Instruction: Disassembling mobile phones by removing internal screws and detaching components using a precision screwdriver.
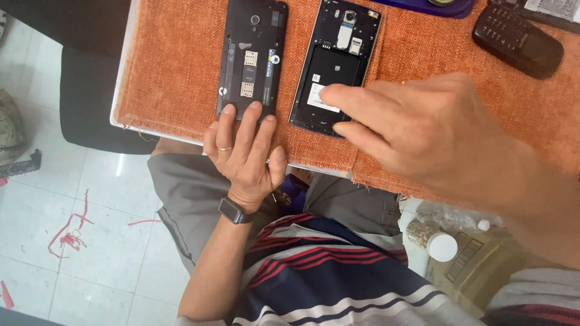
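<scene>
Two black smartphones lie back-up with their covers off on an orange woven cloth [175, 66]. My left hand [244, 151], with a ring and a dark wristband, rests three fingertips flat on the near end of the left phone [251, 54], thumb at the table edge. The right phone [338, 60] shows its camera and an empty battery bay with a white label. My right hand [423, 130] reaches over it from the right. Its index fingertip touches that label and the finger below it lies on the phone's near edge. Neither hand holds anything.
A black keypad phone [516, 39] lies at the cloth's far right, and a dark blue tray edge [423, 7] shows at the top. Below the table sit a white-lidded jar [441, 246] and a cardboard box [477, 265]. White floor tiles [72, 232] carry red marks.
</scene>
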